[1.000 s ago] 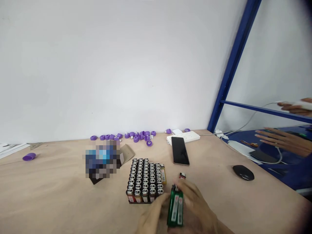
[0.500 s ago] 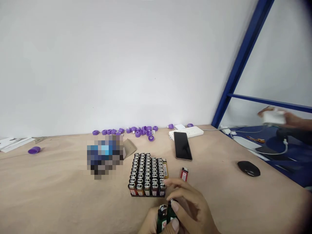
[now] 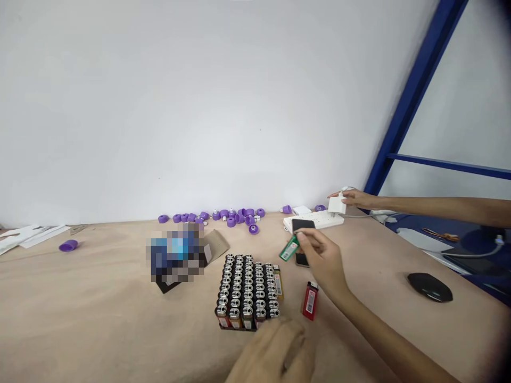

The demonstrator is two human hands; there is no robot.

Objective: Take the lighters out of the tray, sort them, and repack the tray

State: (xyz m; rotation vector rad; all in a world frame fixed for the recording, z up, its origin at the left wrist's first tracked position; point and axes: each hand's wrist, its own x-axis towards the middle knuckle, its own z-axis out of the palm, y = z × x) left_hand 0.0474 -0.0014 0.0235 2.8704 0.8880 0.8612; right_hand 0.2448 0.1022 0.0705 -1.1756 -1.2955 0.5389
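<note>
My right hand (image 3: 323, 260) pinches a green lighter (image 3: 289, 249) by its top end, above the black phone (image 3: 302, 226). Close to the camera, my left hand (image 3: 273, 351) is curled with its back up at the near right corner of the lighter tray. Its fingertips are hidden, so what it holds cannot be made out. The tray is packed with upright lighters (image 3: 247, 314) in rows, their metal tops showing. A yellow lighter (image 3: 278, 284) leans at the tray's right side. On the table to the right, a red lighter (image 3: 310, 301) lies flat.
Another person's hand (image 3: 359, 200) holds a white charger (image 3: 337, 205) at the power strip (image 3: 331, 219). Purple caps (image 3: 239, 217) lie along the wall. A blurred-out box (image 3: 171, 284) stands left of the tray. A black mouse (image 3: 430, 287) sits at right.
My right hand has moved up and away with a green lighter; my left hand has turned over toward the tray. The other person's hand has brought the white charger to the power strip.
</note>
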